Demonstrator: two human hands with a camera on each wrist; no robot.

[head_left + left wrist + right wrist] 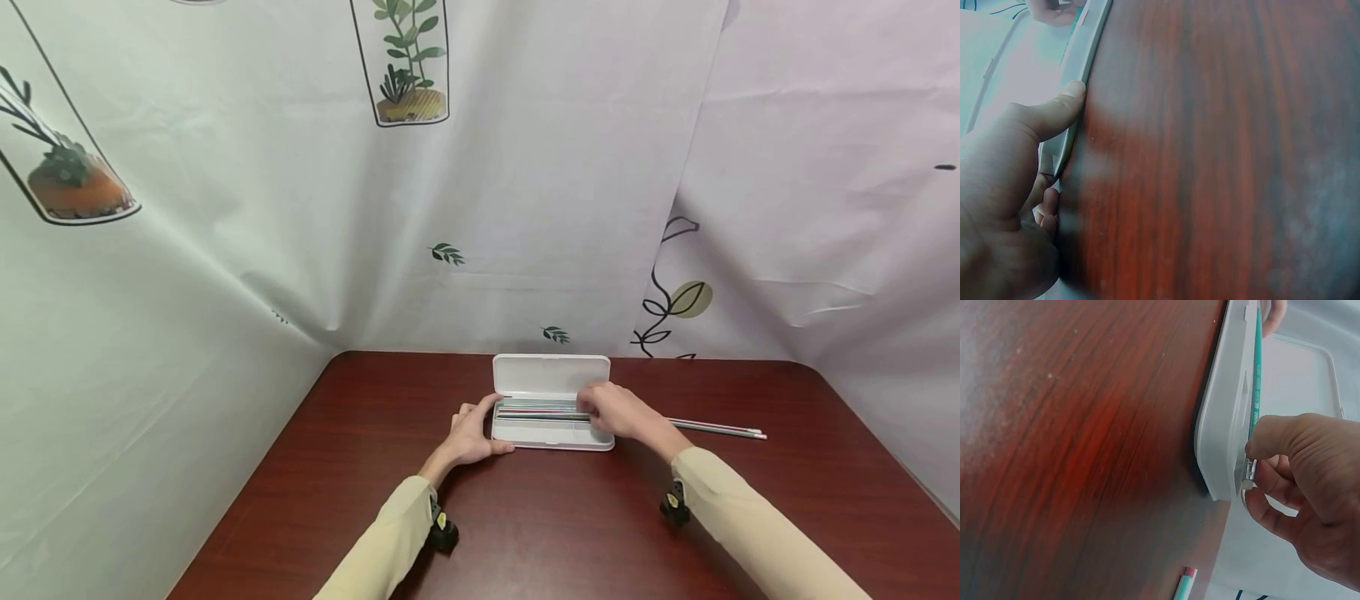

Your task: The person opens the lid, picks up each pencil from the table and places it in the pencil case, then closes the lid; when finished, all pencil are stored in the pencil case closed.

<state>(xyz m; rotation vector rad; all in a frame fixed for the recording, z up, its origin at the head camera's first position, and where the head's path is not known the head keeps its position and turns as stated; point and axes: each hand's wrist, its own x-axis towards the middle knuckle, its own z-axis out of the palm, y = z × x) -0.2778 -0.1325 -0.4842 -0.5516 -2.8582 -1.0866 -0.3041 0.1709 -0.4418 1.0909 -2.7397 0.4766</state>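
Left hand [471, 437] at lower centre of the head view grips the left end of the white pencil case [551, 434], thumb on its front edge, fingers curled at the end. Case sits mid-table [375, 500], lid open, several pencils already inside. Right hand [617, 412] pinches a green pencil [1255, 394] and lays it in. To the right, 2 loose pencils [716, 428] still outside, so I'd judge the filling partly done
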